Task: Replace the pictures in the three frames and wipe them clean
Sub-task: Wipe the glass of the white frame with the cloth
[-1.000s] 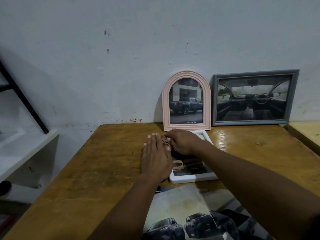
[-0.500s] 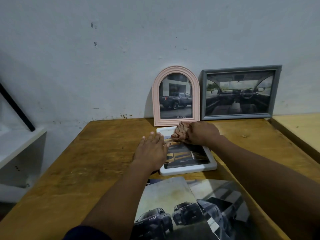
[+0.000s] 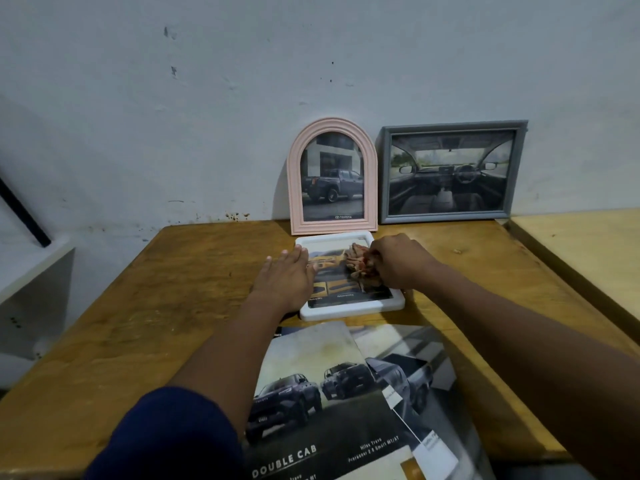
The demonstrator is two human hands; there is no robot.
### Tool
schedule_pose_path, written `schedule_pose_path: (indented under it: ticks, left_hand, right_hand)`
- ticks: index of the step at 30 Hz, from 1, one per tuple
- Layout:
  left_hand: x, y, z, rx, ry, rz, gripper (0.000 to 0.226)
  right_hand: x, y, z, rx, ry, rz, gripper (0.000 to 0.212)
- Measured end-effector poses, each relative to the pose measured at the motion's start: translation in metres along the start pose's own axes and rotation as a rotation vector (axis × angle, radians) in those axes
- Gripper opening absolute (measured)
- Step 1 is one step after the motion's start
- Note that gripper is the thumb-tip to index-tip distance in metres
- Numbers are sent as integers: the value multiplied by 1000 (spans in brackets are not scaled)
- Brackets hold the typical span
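A white rectangular frame (image 3: 349,311) lies flat on the wooden table (image 3: 145,306), holding a picture of a yellow car. My left hand (image 3: 284,277) lies flat with straight fingers over the frame's left edge. My right hand (image 3: 398,263) grips a crumpled reddish cloth (image 3: 360,268) and holds it against the glass at the frame's right side. Behind it, a pink arched frame (image 3: 332,174) with a dark pickup picture and a grey rectangular frame (image 3: 450,171) with a car interior picture both lean upright against the wall.
Car brochure pages (image 3: 346,393) lie spread at the table's near edge, just in front of the white frame. A second, paler table (image 3: 581,251) adjoins on the right. A white shelf (image 3: 31,268) and a black bar (image 3: 20,209) stand at the left.
My right hand has carried the cloth from the frame's upper left corner to its right side and downward over the glass. My left hand has stayed on the left edge.
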State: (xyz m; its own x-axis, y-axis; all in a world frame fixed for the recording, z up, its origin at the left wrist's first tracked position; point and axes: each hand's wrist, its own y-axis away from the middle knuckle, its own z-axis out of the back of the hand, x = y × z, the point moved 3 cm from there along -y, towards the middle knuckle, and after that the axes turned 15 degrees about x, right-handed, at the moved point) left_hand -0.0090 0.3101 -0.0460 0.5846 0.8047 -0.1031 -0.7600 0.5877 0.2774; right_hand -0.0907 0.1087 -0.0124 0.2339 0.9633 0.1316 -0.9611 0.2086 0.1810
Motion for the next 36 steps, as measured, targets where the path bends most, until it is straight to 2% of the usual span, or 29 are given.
schedule_pose_path:
  ticks: [4, 8, 12, 15, 17, 22, 28, 31, 36]
  left_hand:
    - [0, 2, 3, -14, -26, 7, 62]
    - [-3, 9, 14, -110, -75, 12, 60]
    - [-14, 24, 23, -192, 195, -41, 58]
    - [-25, 29, 13, -115, 322, -81, 60]
    - [-32, 31, 0, -71, 299, -101, 61]
    - [-37, 36, -22, -33, 232, -112, 62]
    - [-40, 33, -28, -4, 120, -94, 63]
    - [-43, 32, -24, -7, 63, -84, 65]
    - [-77, 38, -17, -8, 55, -138, 68]
  right_hand:
    - [-1, 32, -5, -2, -86, 33, 30]
    - [-5, 59, -4, 58, -259, 38, 39]
    - [5, 63, -9, 114, -303, 75, 49]
    - [14, 54, -21, 76, -238, -5, 80]
    - [18, 49, -30, 52, -157, -41, 87]
    - [13, 49, -29, -17, -189, 4, 57]
    - [-2, 70, -17, -77, -199, 96, 47]
    - [-22, 87, -7, -59, -249, 68, 41]
    - [-56, 132, 1, -58, -221, -44, 42]
